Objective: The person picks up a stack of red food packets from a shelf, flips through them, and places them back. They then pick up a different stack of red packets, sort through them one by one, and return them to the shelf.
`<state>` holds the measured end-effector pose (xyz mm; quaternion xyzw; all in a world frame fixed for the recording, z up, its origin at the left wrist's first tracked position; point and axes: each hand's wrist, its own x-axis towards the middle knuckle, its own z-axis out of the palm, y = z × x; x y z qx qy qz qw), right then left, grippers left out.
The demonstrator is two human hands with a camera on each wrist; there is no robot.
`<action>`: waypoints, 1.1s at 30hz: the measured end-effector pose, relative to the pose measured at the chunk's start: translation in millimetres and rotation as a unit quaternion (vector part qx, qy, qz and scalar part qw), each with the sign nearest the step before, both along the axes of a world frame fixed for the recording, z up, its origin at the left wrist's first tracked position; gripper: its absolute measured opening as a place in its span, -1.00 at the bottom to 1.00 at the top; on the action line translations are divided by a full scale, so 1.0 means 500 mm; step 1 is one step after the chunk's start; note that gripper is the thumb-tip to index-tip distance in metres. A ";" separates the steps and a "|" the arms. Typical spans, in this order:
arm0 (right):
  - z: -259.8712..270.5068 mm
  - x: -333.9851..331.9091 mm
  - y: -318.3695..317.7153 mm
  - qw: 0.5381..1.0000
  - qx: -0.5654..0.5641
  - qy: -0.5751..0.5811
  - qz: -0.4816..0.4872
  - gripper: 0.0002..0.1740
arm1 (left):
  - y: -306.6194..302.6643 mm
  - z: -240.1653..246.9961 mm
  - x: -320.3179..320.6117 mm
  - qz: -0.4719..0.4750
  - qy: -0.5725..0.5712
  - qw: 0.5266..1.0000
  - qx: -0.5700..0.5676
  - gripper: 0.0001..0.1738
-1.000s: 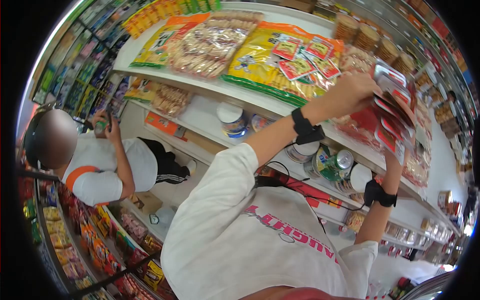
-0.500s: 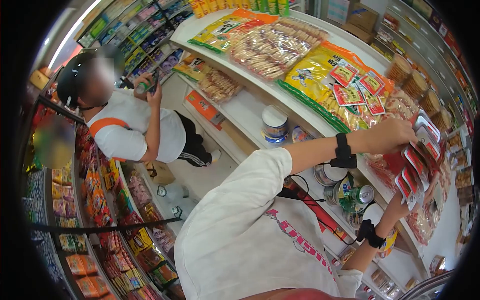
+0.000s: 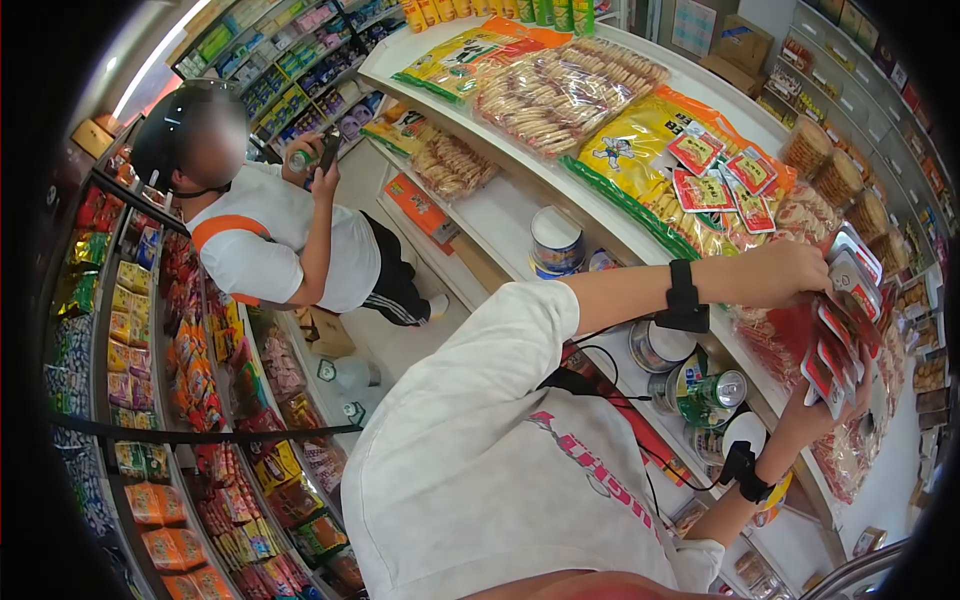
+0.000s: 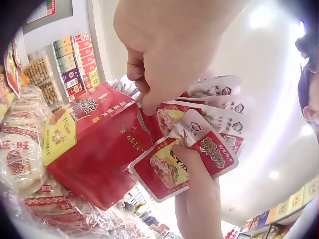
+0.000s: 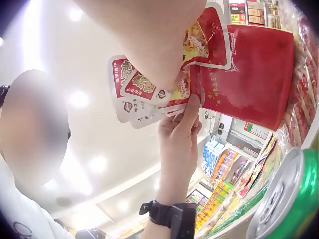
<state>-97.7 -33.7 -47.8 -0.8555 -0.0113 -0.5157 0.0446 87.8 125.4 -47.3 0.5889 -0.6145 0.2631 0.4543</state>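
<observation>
In the head view at right, my left hand (image 3: 785, 273) and right hand (image 3: 825, 410) are close together around fanned red-and-white packets (image 3: 830, 355). The left wrist view shows my left hand (image 4: 164, 55) pinching the edge of a red bag (image 4: 102, 159) beside the packets. My right hand (image 4: 197, 191) grips the packets (image 4: 212, 149) from below, its thumb across the front one. Behind them, more pale packets spread out. The right wrist view has the red bag (image 5: 254, 74) beside the packets (image 5: 209, 40); my right hand (image 5: 149, 35) hides part of them.
Large yellow snack bags (image 3: 640, 160) with small red packets (image 3: 705, 190) on top lie along the white shelf (image 3: 520, 150). Below it stand a green can (image 3: 715, 390) and tubs (image 3: 557, 240). At left, a person (image 3: 290, 240) in a helmet holds a phone near candy racks (image 3: 190, 370).
The head view has swung, so the shelf and both hands sit farther right and lower. Both hands remain at the packets, whose fan has tilted slightly.
</observation>
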 end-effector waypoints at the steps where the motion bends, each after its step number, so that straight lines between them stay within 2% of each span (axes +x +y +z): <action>1: 0.001 -0.005 0.008 1.000 0.005 -0.005 -0.014 -0.42 | 0.004 0.003 -0.003 0.006 0.005 1.000 0.006 -0.67; 6: -0.030 -0.024 -0.018 0.986 0.133 0.045 0.095 -0.46 | 0.016 0.020 -0.021 0.031 0.032 0.999 0.017 -0.74; 8: -0.014 -0.032 -0.011 0.991 0.111 0.040 0.066 -0.49 | 0.005 0.009 -0.016 0.047 0.031 0.998 0.016 -0.74; 11: -0.013 -0.029 0.009 0.966 0.217 0.027 0.138 -0.55 | -0.012 -0.004 0.000 0.049 0.016 0.999 0.012 -0.70; 15: -0.025 -0.027 -0.011 0.966 0.226 0.048 0.117 -0.60 | -0.004 0.005 -0.004 0.051 0.012 0.998 0.033 -0.67; 18: -0.026 -0.029 -0.029 0.975 0.180 0.075 0.109 -0.61 | 0.008 0.018 -0.013 0.035 0.029 0.998 0.030 -0.64; 21: -0.019 -0.033 -0.022 0.968 0.211 0.084 0.104 -0.60 | 0.040 0.066 -0.041 -0.007 0.080 0.997 -0.009 -0.60; 24: -0.020 -0.036 -0.023 0.952 0.264 0.112 0.108 -0.58 | 0.021 0.057 -0.024 -0.090 0.060 0.994 -0.013 -0.54; 27: -0.057 -0.035 -0.060 0.934 0.311 0.120 0.128 -0.51 | 0.023 0.054 -0.027 -0.050 0.038 0.998 0.023 -0.53; 29: -0.039 -0.030 -0.032 0.922 0.336 0.111 0.159 -0.43 | -0.007 0.026 0.000 -0.004 0.012 0.999 0.044 -0.59; 30: -0.017 -0.040 -0.022 0.922 0.342 0.104 0.150 -0.39 | -0.006 0.026 0.004 -0.023 0.019 0.999 0.024 -0.71; 31: 0.001 -0.046 -0.003 0.919 0.361 0.083 0.134 -0.31 | -0.020 0.003 0.038 0.029 -0.045 0.999 0.006 -0.76; 32: 0.031 -0.071 0.015 0.902 0.402 0.099 0.124 -0.31 | -0.016 -0.017 0.051 -0.053 -0.028 0.998 0.005 -0.79; 33: 0.028 -0.062 -0.004 0.905 0.401 0.088 0.110 -0.35 | -0.012 -0.012 0.037 -0.023 -0.010 1.000 0.011 -0.73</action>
